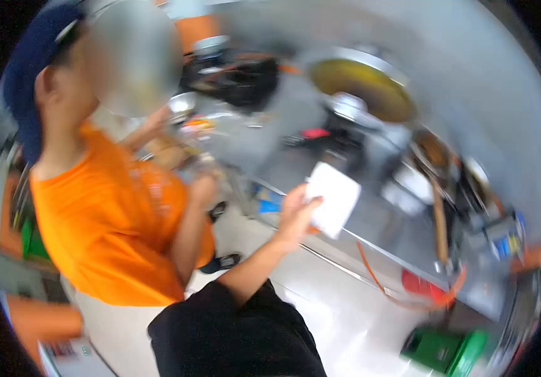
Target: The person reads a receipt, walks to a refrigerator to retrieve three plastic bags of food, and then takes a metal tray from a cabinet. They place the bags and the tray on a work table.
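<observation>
In the head view, the left hand (299, 217) is closed on the edge of a white, flat thing (334, 200), its nearer side pinched in the fingers; blur hides what it is; it is held up in front of the metal counter's (371, 229) near edge; the right hand is out of view, so I cannot tell its state.

Farther back on the counter sits a large round pan (365, 88) with yellowish contents; to the right, a long wooden handle (439, 220) points toward the near edge, and an orange hose (377, 286) loops below; a green bin (446, 349) stands on the floor (321, 301); at left is a person in an orange shirt (116, 220).
</observation>
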{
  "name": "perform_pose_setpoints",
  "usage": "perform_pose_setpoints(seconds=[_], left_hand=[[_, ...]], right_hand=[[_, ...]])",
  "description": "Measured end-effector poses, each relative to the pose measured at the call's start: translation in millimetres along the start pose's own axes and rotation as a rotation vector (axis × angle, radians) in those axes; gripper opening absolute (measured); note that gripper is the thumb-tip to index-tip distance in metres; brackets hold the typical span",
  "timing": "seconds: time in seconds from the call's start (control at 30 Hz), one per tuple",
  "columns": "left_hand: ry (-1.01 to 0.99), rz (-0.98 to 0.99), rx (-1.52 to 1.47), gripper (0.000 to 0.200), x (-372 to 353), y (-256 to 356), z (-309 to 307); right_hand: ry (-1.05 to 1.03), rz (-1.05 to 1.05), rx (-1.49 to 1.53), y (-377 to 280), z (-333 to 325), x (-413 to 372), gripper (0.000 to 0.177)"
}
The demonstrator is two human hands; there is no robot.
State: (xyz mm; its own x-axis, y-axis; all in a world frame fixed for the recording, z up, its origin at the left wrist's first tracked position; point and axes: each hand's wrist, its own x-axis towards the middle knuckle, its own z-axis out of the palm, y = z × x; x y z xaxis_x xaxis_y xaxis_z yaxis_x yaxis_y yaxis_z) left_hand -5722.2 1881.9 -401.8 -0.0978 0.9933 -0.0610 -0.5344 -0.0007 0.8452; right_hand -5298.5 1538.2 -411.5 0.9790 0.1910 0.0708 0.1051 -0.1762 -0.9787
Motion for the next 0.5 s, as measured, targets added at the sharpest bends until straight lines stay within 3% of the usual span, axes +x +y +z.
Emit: perform_pose_setpoints(seconds=[0.03,0.07,0.17,0.2,0.23,0.27,0.33,0.4,0.5], left_hand=[[0.028,0.008,0.009,0.030,-18,-19,14],[-0.086,0.042,0.041,0.031,-33,-43,24],[-0.332,-0.149,0.109,0.028,-92,-88,89],[-0.432,-0.190,0.180,0.026,-112,-106,105],[-0.513,-0.209,0.239,0.024,-131,-129,123],[-0.601,-0.256,0.291,0.023,-148,-150,139],[-0.733,-0.347,0.392,0.023,-185,-187,161],[-0.832,-0.394,0.438,0.025,-213,-225,194],[-0.918,-0.511,0.570,0.015,-251,-291,257]], right_hand=[[-0.003,0.004,0.070,3,-13,10,0.042],[-0.013,0.010,0.144,6,-18,16,0.041],[-0.075,0.145,0.214,26,-8,9,0.038],[-0.344,0.191,-0.005,56,2,7,0.055],[-0.615,0.104,0.106,67,20,4,0.063],[-0.789,0.021,0.385,50,39,-3,0.051],[-1.039,0.703,0.339,95,74,19,0.070],[-0.956,0.852,0.719,120,75,36,0.085],[-0.839,0.788,0.852,111,12,132,0.072]])
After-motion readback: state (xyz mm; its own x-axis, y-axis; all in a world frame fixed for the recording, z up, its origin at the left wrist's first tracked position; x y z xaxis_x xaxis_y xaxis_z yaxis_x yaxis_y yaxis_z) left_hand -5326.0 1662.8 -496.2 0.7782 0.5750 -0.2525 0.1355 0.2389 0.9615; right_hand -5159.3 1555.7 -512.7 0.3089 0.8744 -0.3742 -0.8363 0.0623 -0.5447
